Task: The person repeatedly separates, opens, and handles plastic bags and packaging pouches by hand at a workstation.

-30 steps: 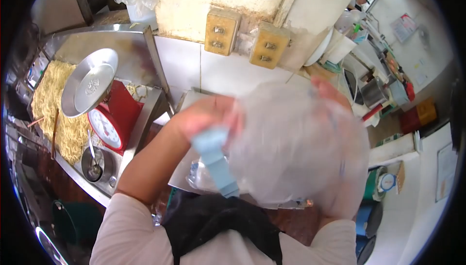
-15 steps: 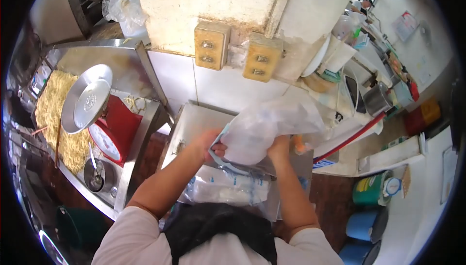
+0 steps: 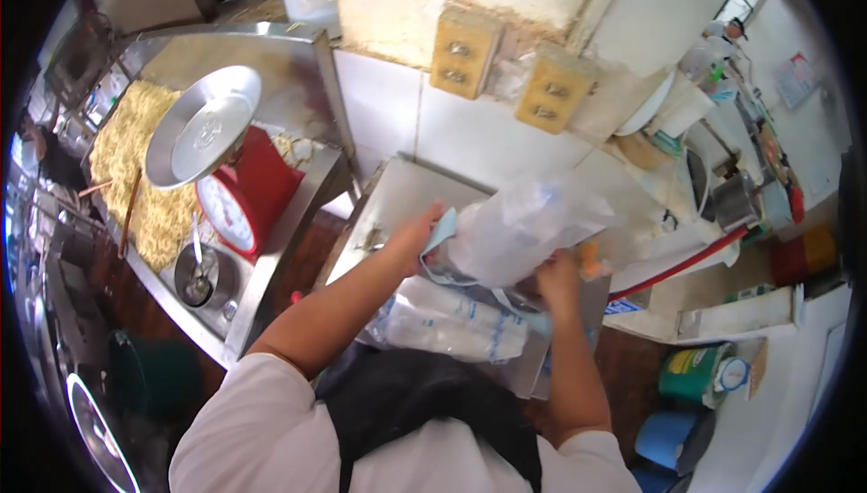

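A translucent white plastic bag (image 3: pixel 528 227) is held up over the metal counter (image 3: pixel 424 188), its far end spread to the right. My left hand (image 3: pixel 417 238) grips its left edge, where a pale blue strip shows. Round the lower right side of the bag, my right hand (image 3: pixel 558 282) is closed; its fingertips are partly hidden by the plastic. Below both hands lies a clear-wrapped pack of white plastic bags (image 3: pixel 452 320) with blue print, close against my dark apron (image 3: pixel 415 403).
To the left, a red scale (image 3: pixel 262 188) with a metal pan (image 3: pixel 203 132) stands on a steel tray beside a heap of yellow noodles (image 3: pixel 135 163). A pot (image 3: pixel 206 278) with a spoon sits there. Green and blue bins (image 3: pixel 668 439) stand at lower right.
My view has swung left, so the surroundings sit farther right. The bag's lower edge has lifted and tilted, showing more of its pale blue strip. Both hands keep hold of it.
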Demonstrator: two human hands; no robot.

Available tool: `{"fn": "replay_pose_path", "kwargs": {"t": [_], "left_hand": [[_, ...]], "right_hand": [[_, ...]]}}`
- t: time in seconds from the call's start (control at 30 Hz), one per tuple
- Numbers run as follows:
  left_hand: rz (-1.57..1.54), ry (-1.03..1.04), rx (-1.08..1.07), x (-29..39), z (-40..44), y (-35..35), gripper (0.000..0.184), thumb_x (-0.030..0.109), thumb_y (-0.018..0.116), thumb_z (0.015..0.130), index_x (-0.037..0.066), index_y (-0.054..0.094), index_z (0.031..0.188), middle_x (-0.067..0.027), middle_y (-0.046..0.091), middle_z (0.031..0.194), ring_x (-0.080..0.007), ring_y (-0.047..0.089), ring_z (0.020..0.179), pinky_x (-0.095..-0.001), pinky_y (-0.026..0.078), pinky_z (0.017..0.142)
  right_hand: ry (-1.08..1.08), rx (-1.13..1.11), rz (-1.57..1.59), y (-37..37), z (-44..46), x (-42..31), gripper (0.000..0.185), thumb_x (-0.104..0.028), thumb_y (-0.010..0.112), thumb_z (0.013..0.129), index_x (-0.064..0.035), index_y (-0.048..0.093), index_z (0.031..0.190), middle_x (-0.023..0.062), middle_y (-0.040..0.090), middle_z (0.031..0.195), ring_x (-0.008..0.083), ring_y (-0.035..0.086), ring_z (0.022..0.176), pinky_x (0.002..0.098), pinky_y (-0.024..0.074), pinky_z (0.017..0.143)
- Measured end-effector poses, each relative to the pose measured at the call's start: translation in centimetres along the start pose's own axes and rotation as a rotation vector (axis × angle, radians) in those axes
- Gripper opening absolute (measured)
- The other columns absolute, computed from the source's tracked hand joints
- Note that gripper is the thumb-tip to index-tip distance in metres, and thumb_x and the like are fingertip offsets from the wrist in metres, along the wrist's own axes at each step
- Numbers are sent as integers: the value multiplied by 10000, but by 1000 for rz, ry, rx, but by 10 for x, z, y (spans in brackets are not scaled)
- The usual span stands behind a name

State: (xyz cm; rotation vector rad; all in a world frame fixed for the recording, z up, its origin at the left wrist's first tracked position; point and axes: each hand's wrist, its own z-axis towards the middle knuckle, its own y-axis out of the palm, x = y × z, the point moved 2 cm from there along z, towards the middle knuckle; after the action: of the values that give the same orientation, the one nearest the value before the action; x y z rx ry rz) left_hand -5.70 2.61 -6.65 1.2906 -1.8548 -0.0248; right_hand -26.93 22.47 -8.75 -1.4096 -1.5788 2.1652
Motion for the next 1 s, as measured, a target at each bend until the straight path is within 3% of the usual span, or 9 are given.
{"fn": "replay_pose_path", "kwargs": {"t": [0.07,0.17,0.23,0.37,0.57,0.7,0.83,0.87,1.0], "left_hand": [[-60,94,108,9,-24,-10,424,523,440,995,135,599,1059,34,475,596,-82,318,407,-258,257,392],[-107,69,31,12,-50,-14,484,564,417,992,117,571,1096,36,458,587,-83,303,412,-258,248,401],[-186,61,-53,4,-59,-5,525,604,447,973,96,562,1038,38,428,565,-88,290,403,-263,237,400],[-356,-22,-109,-5,-74,23,516,617,505,948,105,547,987,48,387,535,-89,279,387,-260,232,400],[-434,-6,-109,4,-84,8,467,596,534,945,130,536,925,67,384,531,-79,301,388,-254,249,397],[-449,-6,-116,-1,-94,9,460,583,549,943,125,533,906,64,377,522,-79,291,381,-248,240,392],[-519,36,-45,7,-109,14,611,678,442,937,86,572,1011,1,482,642,-151,454,557,-309,395,576],[-483,72,-276,3,-104,-3,697,714,393,925,73,590,1114,-42,598,794,-194,579,764,-353,456,751],[-101,238,-398,-2,-123,-9,477,492,589,940,82,599,1184,-65,685,1041,-192,640,1005,-362,487,879]], "right_hand": [[-7,168,302,-19,-27,-8,212,-163,656,907,7,682,1031,137,701,946,222,678,807,323,532,750],[166,-50,452,-38,-68,-21,226,-196,692,905,8,688,1004,104,693,879,149,660,787,293,524,721],[-8,-214,618,-28,-100,-60,202,-180,718,878,-10,698,986,105,688,927,170,665,833,288,516,709],[-638,-3,102,-28,-121,-175,294,-221,772,791,-54,687,1018,120,652,1134,310,609,1086,436,457,929],[-595,191,132,-23,-120,-184,312,-237,746,802,-100,679,1074,128,612,1238,314,558,1202,501,385,1007],[-664,59,50,-18,-119,-196,229,-199,730,820,-89,689,1016,106,684,1077,299,628,1064,497,389,998],[-434,-158,326,-4,-116,-180,184,-155,708,854,-51,689,1004,102,709,929,261,662,899,411,462,905],[-337,-203,427,-4,-116,-177,178,-144,703,864,-39,688,1007,102,709,900,239,667,859,380,483,872],[-148,-269,601,-10,-116,-177,156,-136,693,895,-10,680,985,103,697,870,139,632,831,282,492,770]]}}
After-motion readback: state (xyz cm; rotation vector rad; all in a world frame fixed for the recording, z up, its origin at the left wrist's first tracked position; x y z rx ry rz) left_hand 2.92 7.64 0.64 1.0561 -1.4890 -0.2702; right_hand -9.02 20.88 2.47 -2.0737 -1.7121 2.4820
